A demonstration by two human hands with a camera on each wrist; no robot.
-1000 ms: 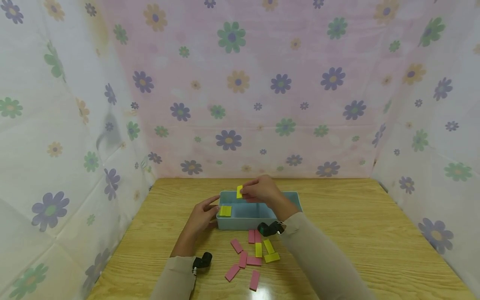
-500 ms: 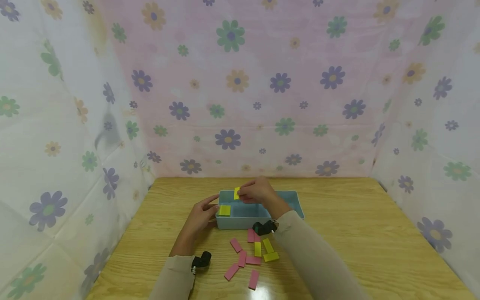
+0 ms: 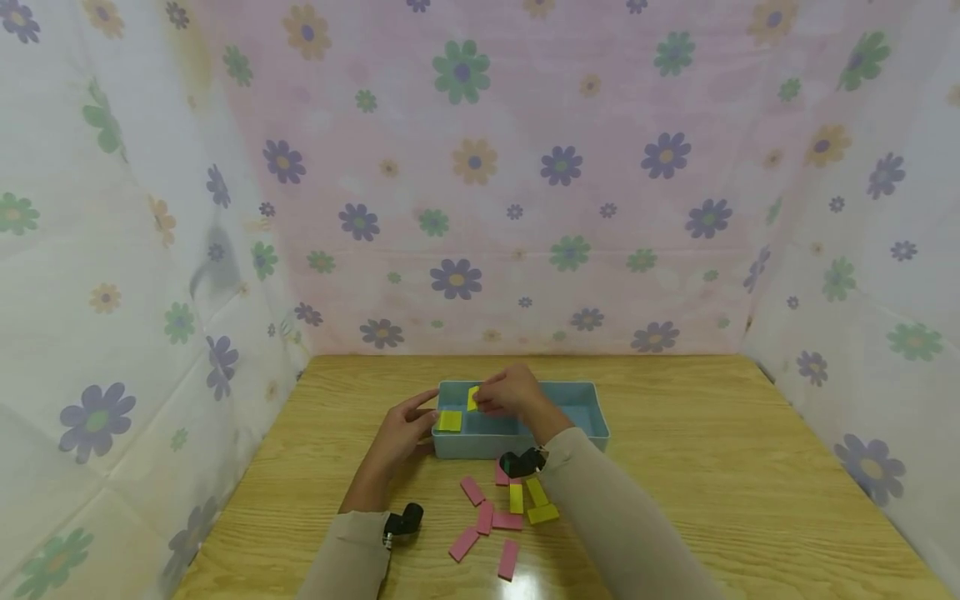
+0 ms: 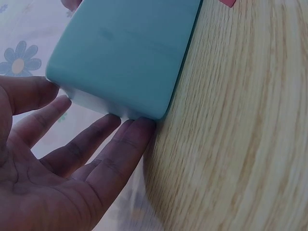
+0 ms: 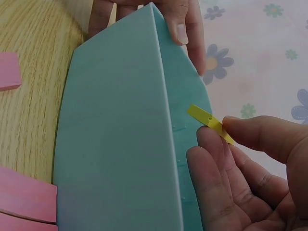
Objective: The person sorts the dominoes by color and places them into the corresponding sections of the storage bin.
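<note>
My right hand [image 3: 508,390] is over the light blue box [image 3: 480,447] and pinches a yellow domino block [image 3: 472,399] between thumb and fingers. In the right wrist view this yellow block [image 5: 202,115] is seen edge-on just past the box's near rim, with a small mark or seam partway along it. My left hand [image 3: 400,432] rests against the box's left end. In the left wrist view its extended fingers [image 4: 120,149] touch the end wall, with the thumb at the rim. Yellow blocks [image 3: 450,421] lie inside the box at the left end, beside the left thumb.
In front of the box, on the wooden table [image 3: 712,475], lie several pink blocks [image 3: 508,560] and some yellow blocks [image 3: 543,514]. My right forearm partly covers the pieces nearest the box. A flowered cloth [image 3: 517,208] encloses the table's back and sides.
My right hand has lowered and shifted slightly left, carrying the yellow domino block from above the box's far rim down into the box opening. The left hand stays in place.
</note>
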